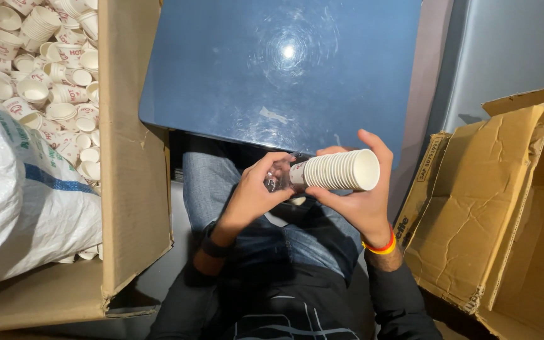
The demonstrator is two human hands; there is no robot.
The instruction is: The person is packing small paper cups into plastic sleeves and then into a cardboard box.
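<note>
a stack of paper cups was held on its side in the right hand, the fingers curled under it and the thumb laid over the top near the open mouth, which faced right. the left hand was closed around the stack's other end, where a piece of clear plastic wrap was pinched between its fingers – whether the wrap was still around the cups or already loose could not be told. both hands were kept close together above the lap, just below the near edge of a blue table.

a red and yellow band was worn on the right wrist, a dark band on the left. jeans and a dark top with pale lines were seen beneath the hands.

to the left, a big cardboard box was filled with many loose white paper cups – some nested in short stacks, some lying singly. part of the box was covered by a white woven sack with a blue stripe. to the right, well apart from the hands, a second cardboard box stood open, its flaps creased and torn. behind it, a grey surface was seen.
</note>
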